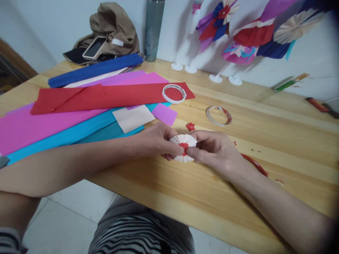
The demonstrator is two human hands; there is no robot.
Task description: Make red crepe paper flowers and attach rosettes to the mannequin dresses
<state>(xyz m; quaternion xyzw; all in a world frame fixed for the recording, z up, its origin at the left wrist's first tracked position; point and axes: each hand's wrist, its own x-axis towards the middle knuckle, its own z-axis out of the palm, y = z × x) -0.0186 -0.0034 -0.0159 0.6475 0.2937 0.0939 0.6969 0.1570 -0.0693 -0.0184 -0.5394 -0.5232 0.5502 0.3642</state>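
Both my hands meet over the wooden table (pixel 185 190) near its front edge. My left hand (pixel 155 141) and my right hand (pixel 214 150) are closed on a small pleated cream paper rosette (pixel 182 141) with a red flower piece at its centre. My thumbs and forefingers pinch at that red centre. A second small red paper flower (pixel 190 126) lies on the table just behind the rosette.
Long crepe paper sheets, red (pixel 106 96), pink, blue (pixel 92 70) and teal, cover the left of the table. Two tape rings (pixel 174 93) (pixel 219 115) lie behind my hands. A red-handled tool (pixel 255 165) sits under my right wrist. A bottle (pixel 154 30), a bag with a phone, and paper flower decorations stand at the back.
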